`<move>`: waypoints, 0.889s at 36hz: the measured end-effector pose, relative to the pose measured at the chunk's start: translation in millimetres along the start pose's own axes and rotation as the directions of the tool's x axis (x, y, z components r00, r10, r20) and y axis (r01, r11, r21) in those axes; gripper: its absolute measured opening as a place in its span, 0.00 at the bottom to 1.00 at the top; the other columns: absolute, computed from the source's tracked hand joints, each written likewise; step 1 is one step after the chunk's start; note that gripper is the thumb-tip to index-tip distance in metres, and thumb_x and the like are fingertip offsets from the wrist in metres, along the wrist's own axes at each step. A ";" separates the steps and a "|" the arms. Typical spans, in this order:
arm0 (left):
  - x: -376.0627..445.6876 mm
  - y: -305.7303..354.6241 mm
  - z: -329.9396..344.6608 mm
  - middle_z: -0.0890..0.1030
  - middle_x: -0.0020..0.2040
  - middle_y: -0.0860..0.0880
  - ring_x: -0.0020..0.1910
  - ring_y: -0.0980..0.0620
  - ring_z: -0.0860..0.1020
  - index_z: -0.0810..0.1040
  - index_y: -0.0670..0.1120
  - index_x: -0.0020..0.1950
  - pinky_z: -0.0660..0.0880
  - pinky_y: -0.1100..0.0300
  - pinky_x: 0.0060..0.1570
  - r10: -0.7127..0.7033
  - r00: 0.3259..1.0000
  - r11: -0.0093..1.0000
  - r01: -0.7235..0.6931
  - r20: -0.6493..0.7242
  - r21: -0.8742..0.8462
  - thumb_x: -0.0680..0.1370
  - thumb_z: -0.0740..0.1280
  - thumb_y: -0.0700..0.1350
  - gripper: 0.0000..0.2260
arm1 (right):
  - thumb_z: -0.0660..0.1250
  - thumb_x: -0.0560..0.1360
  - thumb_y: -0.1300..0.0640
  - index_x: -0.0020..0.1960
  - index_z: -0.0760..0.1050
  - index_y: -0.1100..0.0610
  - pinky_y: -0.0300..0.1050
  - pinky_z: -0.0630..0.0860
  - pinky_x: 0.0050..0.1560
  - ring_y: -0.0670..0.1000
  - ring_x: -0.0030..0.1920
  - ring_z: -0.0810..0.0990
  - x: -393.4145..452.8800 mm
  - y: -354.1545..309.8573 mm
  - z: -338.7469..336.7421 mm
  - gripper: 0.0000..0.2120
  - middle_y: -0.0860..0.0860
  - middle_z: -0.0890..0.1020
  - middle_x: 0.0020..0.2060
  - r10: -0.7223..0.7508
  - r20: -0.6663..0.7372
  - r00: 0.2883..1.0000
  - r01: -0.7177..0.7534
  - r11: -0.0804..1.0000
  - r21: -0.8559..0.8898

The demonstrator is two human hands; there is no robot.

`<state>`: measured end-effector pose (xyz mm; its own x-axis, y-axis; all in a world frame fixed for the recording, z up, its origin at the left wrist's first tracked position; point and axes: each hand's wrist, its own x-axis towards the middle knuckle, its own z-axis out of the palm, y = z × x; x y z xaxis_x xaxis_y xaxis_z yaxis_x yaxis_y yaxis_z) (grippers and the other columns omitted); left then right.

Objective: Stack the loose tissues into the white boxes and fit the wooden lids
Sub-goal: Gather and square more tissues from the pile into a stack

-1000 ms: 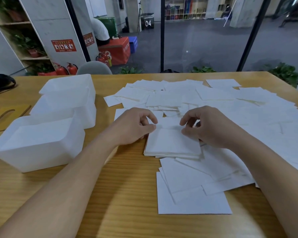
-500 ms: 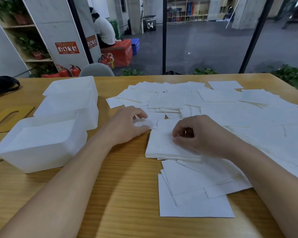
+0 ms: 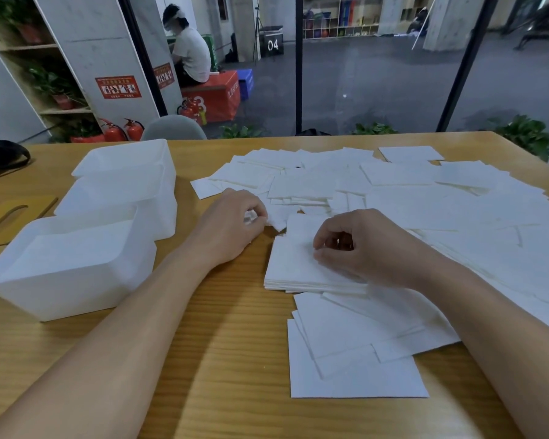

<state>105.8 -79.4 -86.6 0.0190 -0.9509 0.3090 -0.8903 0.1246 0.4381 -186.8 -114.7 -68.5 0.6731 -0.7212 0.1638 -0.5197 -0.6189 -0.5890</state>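
While the left hand pinched the corner of a loose tissue between thumb and curled fingers, the right hand rested on the squared tissue stack, its fingers curled with the tips down on the top sheet; whether they gripped a sheet or only pressed on it could not be told. The pinched tissue lay just to the right of the left hand's fingers and immediately beyond the far-left corner of the stack, so the coming move was judged a short drag rightward and toward the person. The stack's long axis ran roughly away from the person. The left hand was the nearer to the boxes.

Three white boxes sat in a row left of the left forearm: the nearest box, the middle box and the far box, all open-topped. Wooden lids lay flat at the left edge of the worktop, beyond the boxes. Scattered tissues covered the right and far side of the worktop, and more overlapping sheets lay between the stack and the person. Nothing stood between the stack and the nearest box except the left forearm.
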 end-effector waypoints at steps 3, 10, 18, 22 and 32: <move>2.5 -0.9 -0.2 0.83 0.53 0.63 0.57 0.62 0.75 0.85 0.56 0.52 0.70 0.66 0.52 -0.063 0.994 0.990 0.052 -0.084 -0.129 0.84 0.71 0.49 0.04 | 0.77 0.79 0.50 0.47 0.85 0.44 0.33 0.74 0.35 0.42 0.37 0.81 0.9 1.1 0.3 0.03 0.38 0.84 0.39 0.016 -0.008 1.000 -0.015 1.000 0.007; 1.0 15.9 -1.6 0.87 0.54 0.64 0.59 0.58 0.81 0.88 0.59 0.50 0.75 0.55 0.52 -0.066 0.974 0.913 -0.029 -0.217 -0.408 0.81 0.72 0.54 0.04 | 0.72 0.81 0.39 0.63 0.81 0.44 0.38 0.78 0.38 0.45 0.38 0.84 7.2 -5.2 -0.2 0.14 0.41 0.87 0.43 0.072 -0.116 0.991 -0.052 0.984 0.173; -18.4 54.6 15.2 0.86 0.57 0.64 0.69 0.53 0.75 0.86 0.62 0.51 0.69 0.40 0.72 0.188 0.982 0.910 -0.185 -0.029 -0.371 0.81 0.75 0.54 0.01 | 0.72 0.83 0.47 0.63 0.82 0.50 0.52 0.81 0.44 0.53 0.35 0.84 9.5 -3.4 -4.0 0.11 0.50 0.83 0.32 0.275 -0.187 0.943 -0.142 0.841 0.522; -17.0 51.7 16.3 0.84 0.60 0.66 0.70 0.57 0.74 0.86 0.62 0.56 0.70 0.47 0.72 0.164 0.986 0.924 -0.159 -0.017 -0.348 0.84 0.72 0.53 0.04 | 0.72 0.82 0.61 0.59 0.84 0.47 0.40 0.76 0.38 0.48 0.31 0.83 10.6 3.9 -1.4 0.11 0.45 0.78 0.28 0.254 -0.256 0.933 -0.144 0.913 0.382; -11.5 41.0 13.1 0.76 0.75 0.67 0.77 0.64 0.70 0.72 0.64 0.79 0.68 0.55 0.74 0.116 0.990 0.878 -0.063 0.085 -0.474 0.89 0.63 0.56 0.18 | 0.67 0.83 0.65 0.59 0.87 0.47 0.49 0.80 0.44 0.53 0.46 0.86 5.9 -11.4 -11.2 0.16 0.47 0.89 0.50 0.045 -0.330 0.943 0.127 0.868 0.479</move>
<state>63.1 -67.1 -83.2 -0.1231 -0.9505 0.2853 -0.5673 0.3033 0.7657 -182.8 -115.4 -51.9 0.4375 -0.8105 0.3895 -0.1137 -0.4795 -0.8701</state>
